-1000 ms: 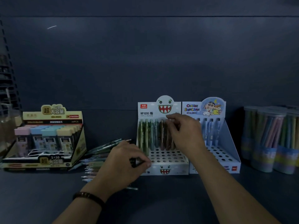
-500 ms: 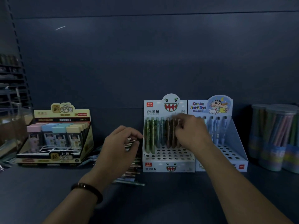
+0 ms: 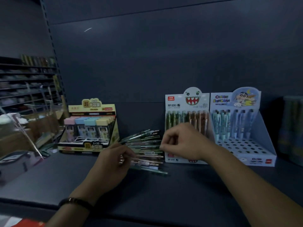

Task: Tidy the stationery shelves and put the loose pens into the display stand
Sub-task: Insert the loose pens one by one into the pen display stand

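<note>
My right hand [image 3: 183, 143] has come down from the pens standing in the back row of the display stand [image 3: 186, 102]. It now hangs in front of the stand's lower half, with its fingertips at the right end of the loose pens [image 3: 147, 149]. Its fingers are curled in, thumb against forefinger, but the blur keeps me from telling whether they pinch a pen.

My left hand [image 3: 113, 161], which was lifted above the heap half a second ago, has dropped onto the heap's left end. Its fingers are bent over the pens there and something shiny shows between them. I cannot tell whether it grips a pen or only rests on them. A dark bracelet [image 3: 75, 201] sits on that wrist.

My head has turned left. Both stands now sit further right in view, and racks of stock [image 3: 24, 82] have come into sight at the far left.

The loose pens lie in a flat heap on the dark shelf [image 3: 164, 194], pointing sideways. They lie between the yellow box [image 3: 91, 108] of pastel cases and the display stand, and they touch the stand's left side. Green and brown pens [image 3: 196, 118] stand upright in the stand's back row. A blue stand [image 3: 262, 128] with blue pens is pressed against its right side, and clear tubs [image 3: 291, 128] stand beyond it, blurred.
</note>
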